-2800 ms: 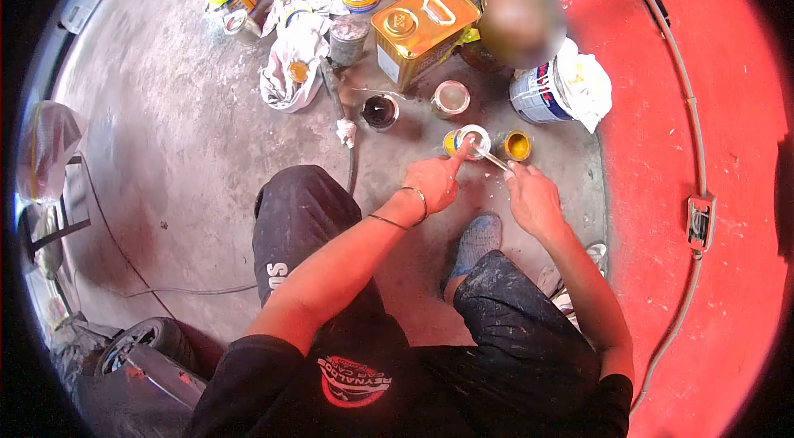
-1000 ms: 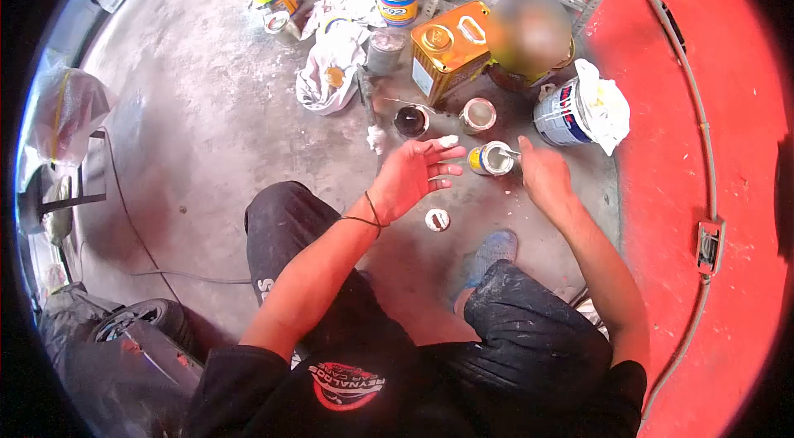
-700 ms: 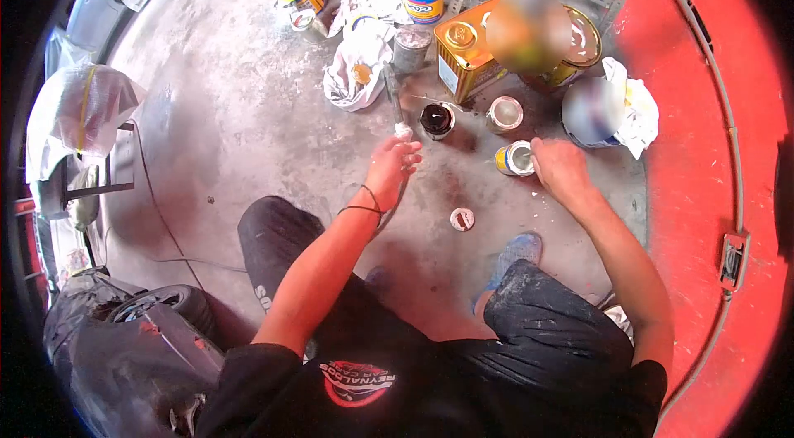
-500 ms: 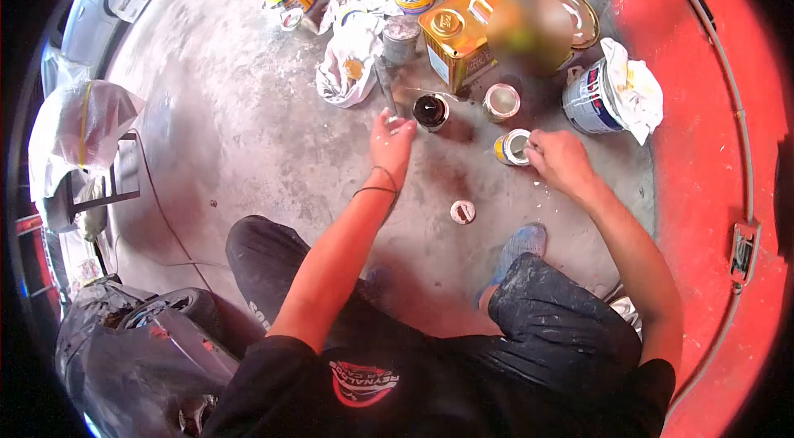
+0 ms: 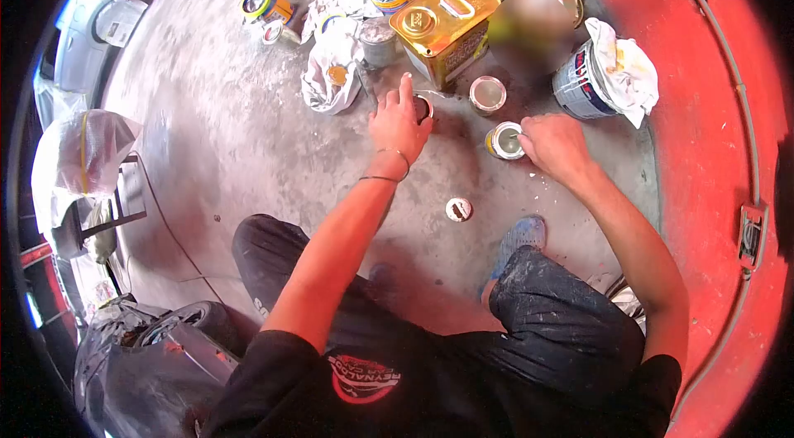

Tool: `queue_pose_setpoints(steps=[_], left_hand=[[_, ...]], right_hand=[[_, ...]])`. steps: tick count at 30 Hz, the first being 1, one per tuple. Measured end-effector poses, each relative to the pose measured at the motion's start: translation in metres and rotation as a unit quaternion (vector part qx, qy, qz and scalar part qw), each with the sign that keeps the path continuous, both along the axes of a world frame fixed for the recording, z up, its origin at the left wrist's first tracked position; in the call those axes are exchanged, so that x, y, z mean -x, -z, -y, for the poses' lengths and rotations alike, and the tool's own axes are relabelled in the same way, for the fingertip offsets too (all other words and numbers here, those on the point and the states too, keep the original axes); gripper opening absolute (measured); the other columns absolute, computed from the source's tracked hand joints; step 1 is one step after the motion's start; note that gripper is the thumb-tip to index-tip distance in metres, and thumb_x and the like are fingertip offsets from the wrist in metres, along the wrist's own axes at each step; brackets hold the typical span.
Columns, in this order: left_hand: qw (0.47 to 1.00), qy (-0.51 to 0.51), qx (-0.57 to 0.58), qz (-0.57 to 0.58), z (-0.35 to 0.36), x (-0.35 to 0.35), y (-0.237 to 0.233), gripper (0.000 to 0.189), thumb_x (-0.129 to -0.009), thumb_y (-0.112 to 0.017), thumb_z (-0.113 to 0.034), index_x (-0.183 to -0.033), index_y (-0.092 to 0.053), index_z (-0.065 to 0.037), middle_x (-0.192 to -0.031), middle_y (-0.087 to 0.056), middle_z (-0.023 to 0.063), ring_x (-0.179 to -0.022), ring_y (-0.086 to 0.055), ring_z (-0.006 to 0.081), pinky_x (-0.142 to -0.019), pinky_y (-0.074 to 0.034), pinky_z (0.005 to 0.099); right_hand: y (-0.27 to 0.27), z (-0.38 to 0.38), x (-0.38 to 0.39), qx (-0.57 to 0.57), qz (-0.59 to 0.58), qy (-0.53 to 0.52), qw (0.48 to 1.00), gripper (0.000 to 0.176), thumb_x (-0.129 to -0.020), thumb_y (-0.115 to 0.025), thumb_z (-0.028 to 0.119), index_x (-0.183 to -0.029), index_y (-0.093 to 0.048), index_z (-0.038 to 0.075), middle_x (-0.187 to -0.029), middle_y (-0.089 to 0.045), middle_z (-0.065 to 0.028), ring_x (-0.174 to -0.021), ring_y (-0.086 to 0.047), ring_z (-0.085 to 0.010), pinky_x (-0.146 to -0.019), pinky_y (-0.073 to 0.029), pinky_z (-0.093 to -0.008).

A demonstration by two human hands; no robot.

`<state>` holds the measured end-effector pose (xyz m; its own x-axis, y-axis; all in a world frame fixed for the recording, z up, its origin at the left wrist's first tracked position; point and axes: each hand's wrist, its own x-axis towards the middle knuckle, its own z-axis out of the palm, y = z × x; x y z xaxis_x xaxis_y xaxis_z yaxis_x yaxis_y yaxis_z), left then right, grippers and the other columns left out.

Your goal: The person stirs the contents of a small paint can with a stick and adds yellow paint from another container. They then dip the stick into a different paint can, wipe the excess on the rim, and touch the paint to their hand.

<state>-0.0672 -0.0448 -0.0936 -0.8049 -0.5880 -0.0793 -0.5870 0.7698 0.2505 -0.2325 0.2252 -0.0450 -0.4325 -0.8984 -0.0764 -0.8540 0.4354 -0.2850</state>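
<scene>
Left hand [image 5: 398,118] partly hides dark can [image 5: 423,110]; right hand [image 5: 555,143] at small can [image 5: 495,143].

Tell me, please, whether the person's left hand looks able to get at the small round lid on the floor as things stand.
Probably yes: the lid lies in the open on the floor, with nothing on top of it and no can standing between it and the left hand.

I see glossy golden metal on the square tin [image 5: 442,33]; the small pale-rimmed can [image 5: 495,144], nearer and to the right, looks like smooth metal too. The grey floor [image 5: 331,181] is rough and matt, while the red surface [image 5: 703,157] at right looks smoother. Left of the tin lies matt, crumpled cloth [image 5: 325,84]; at the left edge, shiny, wrinkled clear plastic [image 5: 101,148].
</scene>
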Motion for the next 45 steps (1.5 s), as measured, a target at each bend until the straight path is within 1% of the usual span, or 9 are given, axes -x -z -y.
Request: queue_pose_setpoints(steps=[10,13,16,20,24,31,35,41,45], left_hand=[[0.978,-0.058,-0.088,-0.178,0.0,-0.011,0.018,0.058,-0.097,-0.078,-0.02,-0.151,-0.06,-0.012,-0.126,-0.071,0.0164,-0.11,-0.073,0.041,-0.096,-0.059,0.0545],[0.954,-0.096,-0.157,-0.235,0.013,-0.015,0.042,0.053,-0.097,-0.078,-0.008,-0.148,-0.065,-0.008,-0.115,-0.079,0.0101,-0.101,-0.076,0.0213,-0.093,-0.059,0.0369],[0.832,-0.207,-0.416,-0.303,0.015,-0.014,0.037,0.046,-0.098,-0.079,-0.002,-0.143,-0.069,-0.004,-0.106,-0.08,0.0064,-0.098,-0.073,0.0135,-0.093,-0.057,0.0298],[0.834,-0.144,-0.389,-0.364,0.011,-0.016,0.028,0.044,-0.096,-0.076,0.0,-0.139,-0.072,-0.01,-0.105,-0.081,0.0069,-0.096,-0.075,0.0176,-0.094,-0.059,0.0383],[0.976,0.082,0.056,-0.194,0.005,-0.024,0.024,0.037,-0.096,-0.073,-0.015,-0.132,-0.073,-0.024,-0.108,-0.08,0.0021,-0.103,-0.073,0.0281,-0.103,-0.05,0.052],[0.98,0.12,0.074,-0.141,-0.004,-0.037,0.037,0.037,-0.102,-0.07,-0.018,-0.139,-0.072,-0.027,-0.11,-0.082,0.0034,-0.113,-0.074,0.0242,-0.112,-0.045,0.051],[0.987,0.133,0.087,-0.009,-0.011,-0.032,0.034,0.07,-0.104,-0.069,-0.027,-0.169,-0.044,-0.028,-0.125,-0.081,0.0055,-0.123,-0.073,0.0276,-0.122,-0.039,0.0572],[0.988,0.131,-0.073,0.033,0.006,-0.021,-0.001,0.085,-0.101,-0.074,-0.028,-0.175,-0.031,-0.025,-0.131,-0.079,0.0049,-0.128,-0.071,0.0309,-0.124,-0.036,0.0611],[0.97,0.134,-0.148,-0.142,-0.018,-0.024,-0.017,0.064,-0.101,-0.077,-0.03,-0.16,-0.058,-0.014,-0.143,-0.073,0.016,-0.131,-0.07,0.0353,-0.118,-0.047,0.0473]], right_hand=[[0.008,-0.001,0.003,-0.008,0.025,0.01,1.0,0.023,-0.093,-0.079,0.027,-0.092,-0.074,0.004,-0.088,-0.075,-0.0198,-0.088,-0.074,-0.0444,-0.077,-0.057,-0.0581],[0.005,-0.001,0.003,-0.016,0.029,0.017,0.999,0.023,-0.092,-0.078,0.027,-0.091,-0.076,0.004,-0.088,-0.076,-0.0199,-0.088,-0.075,-0.0445,-0.079,-0.058,-0.0585],[0.007,0.0,0.005,-0.004,0.009,0.009,1.0,0.023,-0.092,-0.078,0.027,-0.092,-0.077,0.004,-0.089,-0.077,-0.0201,-0.089,-0.075,-0.0446,-0.08,-0.059,-0.0587],[0.01,0.001,-0.001,-0.017,0.016,-0.01,1.0,0.023,-0.094,-0.077,0.028,-0.094,-0.076,0.005,-0.087,-0.076,-0.0205,-0.088,-0.075,-0.0449,-0.078,-0.058,-0.0592],[0.003,0.009,-0.005,-0.029,0.058,0.021,0.998,0.025,-0.095,-0.075,0.03,-0.093,-0.076,0.005,-0.087,-0.076,-0.0216,-0.085,-0.075,-0.046,-0.077,-0.058,-0.0601],[0.014,0.009,-0.003,-0.016,0.027,0.033,0.999,0.025,-0.097,-0.073,0.029,-0.089,-0.076,0.006,-0.087,-0.076,-0.022,-0.085,-0.075,-0.0466,-0.076,-0.058,-0.061],[0.022,0.008,0.0,0.026,0.008,0.011,1.0,0.028,-0.098,-0.071,0.03,-0.09,-0.078,0.005,-0.088,-0.077,-0.0233,-0.086,-0.076,-0.046,-0.076,-0.059,-0.0604],[0.006,0.005,0.004,-0.038,0.002,0.02,0.999,0.033,-0.101,-0.068,0.033,-0.088,-0.078,0.004,-0.085,-0.078,-0.0203,-0.08,-0.076,-0.0439,-0.069,-0.058,-0.0583],[-0.045,-0.01,0.038,0.084,-0.091,0.128,0.984,0.035,-0.101,-0.072,0.041,-0.101,-0.079,0.006,-0.098,-0.079,-0.0172,-0.092,-0.075,-0.039,-0.081,-0.057,-0.0545]])
